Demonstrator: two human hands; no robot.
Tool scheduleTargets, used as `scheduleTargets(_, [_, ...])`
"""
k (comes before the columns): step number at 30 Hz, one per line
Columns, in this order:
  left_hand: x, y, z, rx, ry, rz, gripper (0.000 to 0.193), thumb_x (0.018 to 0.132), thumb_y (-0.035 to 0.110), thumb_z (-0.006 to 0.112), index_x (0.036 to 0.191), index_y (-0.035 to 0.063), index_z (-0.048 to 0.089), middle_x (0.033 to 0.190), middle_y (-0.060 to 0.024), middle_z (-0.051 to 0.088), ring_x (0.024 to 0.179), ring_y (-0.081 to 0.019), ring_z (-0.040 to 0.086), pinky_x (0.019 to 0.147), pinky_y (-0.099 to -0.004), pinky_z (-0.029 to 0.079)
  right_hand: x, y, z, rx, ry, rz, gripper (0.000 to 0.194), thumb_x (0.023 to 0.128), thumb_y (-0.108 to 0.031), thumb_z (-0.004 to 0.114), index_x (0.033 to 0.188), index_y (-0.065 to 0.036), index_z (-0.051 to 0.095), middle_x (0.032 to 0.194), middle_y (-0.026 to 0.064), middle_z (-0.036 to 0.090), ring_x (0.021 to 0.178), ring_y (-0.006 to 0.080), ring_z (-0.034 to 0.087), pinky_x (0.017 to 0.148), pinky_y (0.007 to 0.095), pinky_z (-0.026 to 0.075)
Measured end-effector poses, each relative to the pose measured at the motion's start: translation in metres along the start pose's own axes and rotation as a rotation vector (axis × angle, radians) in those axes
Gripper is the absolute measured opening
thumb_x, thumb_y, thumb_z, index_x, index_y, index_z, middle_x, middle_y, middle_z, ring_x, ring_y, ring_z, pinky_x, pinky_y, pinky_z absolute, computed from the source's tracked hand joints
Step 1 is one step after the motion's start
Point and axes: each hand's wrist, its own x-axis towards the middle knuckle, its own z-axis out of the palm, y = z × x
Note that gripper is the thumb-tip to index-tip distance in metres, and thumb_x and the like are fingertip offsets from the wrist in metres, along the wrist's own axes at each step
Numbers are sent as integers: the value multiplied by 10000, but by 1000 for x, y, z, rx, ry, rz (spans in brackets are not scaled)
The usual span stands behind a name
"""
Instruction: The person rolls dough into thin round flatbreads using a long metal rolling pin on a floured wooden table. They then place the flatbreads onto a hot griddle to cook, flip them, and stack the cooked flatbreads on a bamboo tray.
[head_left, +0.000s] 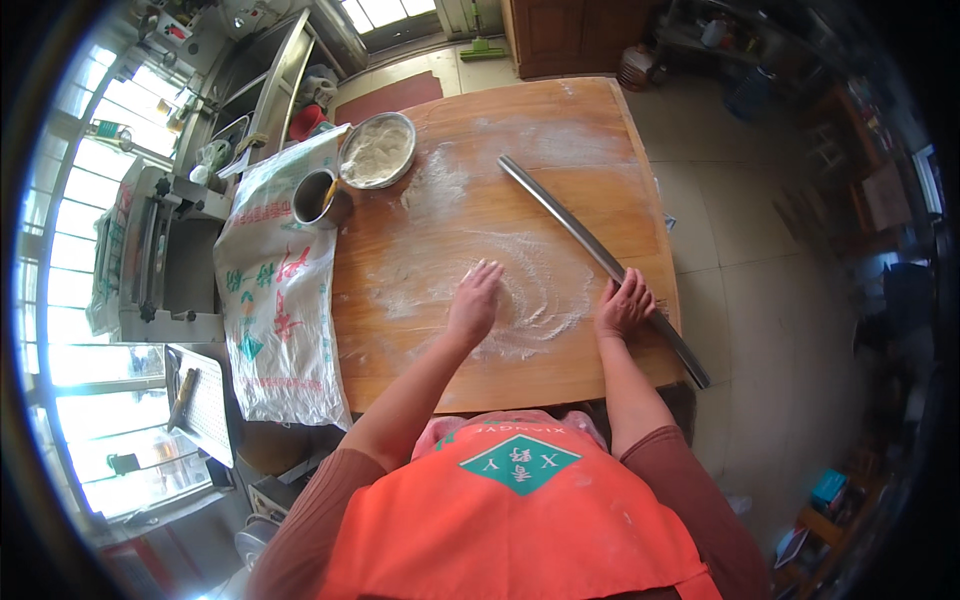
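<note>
My left hand is palm down over a patch of loose flour on the wooden tabletop. Nothing shows in it, and its fingers are stretched out. Curved streaks run through the flour to its right. My right hand grips a long, smooth steel rolling pin near its lower end. The pin lies slantwise across the right side of the board, and its near tip sticks out past the edge.
A metal bowl of flour and a steel cup with a yellow handle in it stand at the back left. A printed woven sack drapes over the left edge. Beyond it is a metal roller machine. Floor tiles lie to the right.
</note>
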Motion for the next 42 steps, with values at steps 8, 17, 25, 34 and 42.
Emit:
scheduleTargets(8, [14, 14, 27, 491, -59, -83, 758, 1017, 470, 477, 1623, 60, 279, 1689, -166, 269, 1575, -341, 207, 1263, -584, 83, 4, 3, -7, -14, -32, -82, 561, 909, -228, 718, 1443, -171, 556, 1361, 24, 612, 1232, 238, 554, 1109, 468, 363])
scheduleTargets(17, [-120, 9, -11, 278, -95, -240, 943, 978, 539, 562, 1611, -56, 195, 1692, -283, 133, 1585, -423, 92, 1274, -581, 31, -55, -24, -77, 296, -361, -466, 488, 926, -173, 679, 1406, -169, 589, 1248, 16, 638, 1149, 218, 577, 1035, 447, 410])
scheduleTargets(25, [-68, -58, -59, 427, 69, -154, 729, 1024, 466, 519, 1553, -15, 380, 1616, -217, 389, 1524, -387, 308, 1257, -565, 150, -54, -76, -59, 150, -336, -431, 532, 979, -389, 598, 1420, -94, 573, 1431, 125, 553, 1331, 287, 487, 1195, 609, 239])
scheduleTargets(34, [48, -69, -60, 252, -239, -656, 552, 969, 495, 652, 1232, 9, 658, 1255, -256, 660, 1022, -376, 696, 836, -468, 558, -26, -87, -33, 297, -187, -512, 625, 972, -506, 607, 1409, -60, 570, 1481, 166, 539, 1375, 327, 485, 1168, 546, 289])
scheduleTargets(42, [-3, 33, -80, -218, -418, -270, 522, 855, 418, 814, 1157, 6, 705, 1284, -221, 645, 1046, -314, 691, 852, -413, 563, -110, -5, -146, 432, -508, -613, 409, 869, -110, 673, 1277, -121, 657, 1119, 62, 670, 1085, 258, 633, 962, 429, 443])
